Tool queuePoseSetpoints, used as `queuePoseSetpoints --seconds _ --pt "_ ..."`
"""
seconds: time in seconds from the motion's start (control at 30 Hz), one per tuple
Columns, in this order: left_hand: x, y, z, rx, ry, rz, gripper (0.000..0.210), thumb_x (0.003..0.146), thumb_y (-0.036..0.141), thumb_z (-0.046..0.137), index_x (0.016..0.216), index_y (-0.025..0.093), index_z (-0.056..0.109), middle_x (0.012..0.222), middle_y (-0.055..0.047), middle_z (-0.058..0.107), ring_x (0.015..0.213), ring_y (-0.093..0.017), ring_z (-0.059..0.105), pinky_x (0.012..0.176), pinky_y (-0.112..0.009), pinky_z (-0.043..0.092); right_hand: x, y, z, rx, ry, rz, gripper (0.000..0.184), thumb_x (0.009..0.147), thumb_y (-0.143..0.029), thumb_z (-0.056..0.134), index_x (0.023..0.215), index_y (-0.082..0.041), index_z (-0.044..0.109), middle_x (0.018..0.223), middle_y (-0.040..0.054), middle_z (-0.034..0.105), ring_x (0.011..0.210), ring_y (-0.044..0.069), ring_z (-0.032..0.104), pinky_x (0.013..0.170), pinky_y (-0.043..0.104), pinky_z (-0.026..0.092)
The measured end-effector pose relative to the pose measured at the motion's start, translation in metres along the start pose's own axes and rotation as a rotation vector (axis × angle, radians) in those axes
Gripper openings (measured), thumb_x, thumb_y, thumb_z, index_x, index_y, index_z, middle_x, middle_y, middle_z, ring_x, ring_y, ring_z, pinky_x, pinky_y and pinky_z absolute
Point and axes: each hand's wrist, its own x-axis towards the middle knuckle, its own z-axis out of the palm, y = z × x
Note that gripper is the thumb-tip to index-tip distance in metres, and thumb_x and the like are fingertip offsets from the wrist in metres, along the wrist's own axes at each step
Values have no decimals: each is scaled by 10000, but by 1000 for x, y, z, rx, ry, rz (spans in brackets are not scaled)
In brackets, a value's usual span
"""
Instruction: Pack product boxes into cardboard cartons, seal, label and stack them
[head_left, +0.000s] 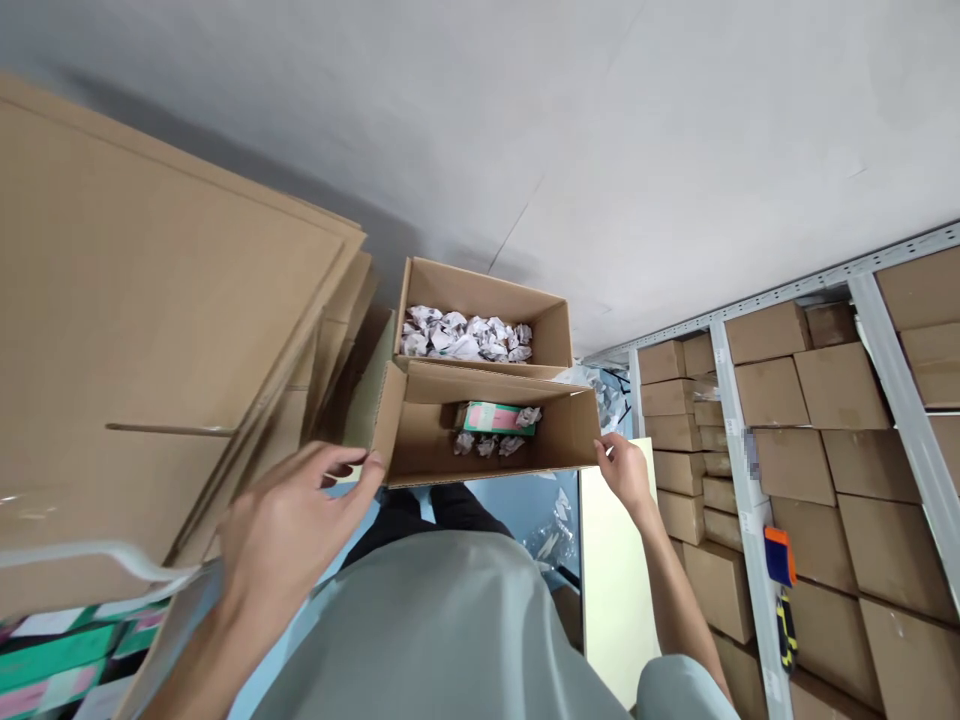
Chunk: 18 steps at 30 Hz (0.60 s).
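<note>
In front of me, an open cardboard box [566,430] holds a pink and green carton [506,418] and several crumpled paper balls [487,446]. My left hand [289,525] has its thumb and fingers closed on the box's left upper edge. On the opposite side, my right hand [621,470] pinches the right upper edge between thumb and fingers. Directly behind stands a second open cardboard box [480,290], its floor covered with crumpled white paper [465,335].
Large flat cardboard sheets [165,300] lean on the left, above green and pink cartons [60,650]. A metal rack [739,430] stacked with closed boxes [862,460] runs along the right. A pale wall [600,150] rises behind; clear plastic [559,525] lies on the blue floor.
</note>
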Motion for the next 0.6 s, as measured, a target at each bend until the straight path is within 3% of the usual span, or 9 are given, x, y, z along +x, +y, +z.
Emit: queuePoseSetpoints --seconds 0.17,0.3,0.43,0.6 --pt "0 15 -2 26 -70 78 298 1025 530 506 894 323 677 984 -22 825 933 -302 798 732 -431 525 -52 29 -5 134 52 66 320 1125 -407 493 934 -268 710 904 75 831 803 268 792 766 317 536" --pt "-12 38 16 -7 -61 187 269 949 509 557 817 314 688 875 3 800 858 -244 775 692 -377 476 -96 66 6 264 132 109 340 1098 -457 522 874 -263 689 826 64 800 730 247 748 719 301 497" --pt "-35 74 54 -30 -101 244 279 889 529 592 781 308 725 874 3 815 824 -224 772 693 -350 476 -146 118 34 381 229 178 359 1089 -477 539 854 -253 691 787 54 787 707 231 735 700 294 471" --pt "-75 141 127 -32 -268 382 270 869 514 602 765 299 729 876 -12 815 813 -234 772 724 -349 509 -228 198 89 450 345 378 356 1097 -475 541 879 -249 709 789 57 788 694 234 731 678 300 450"
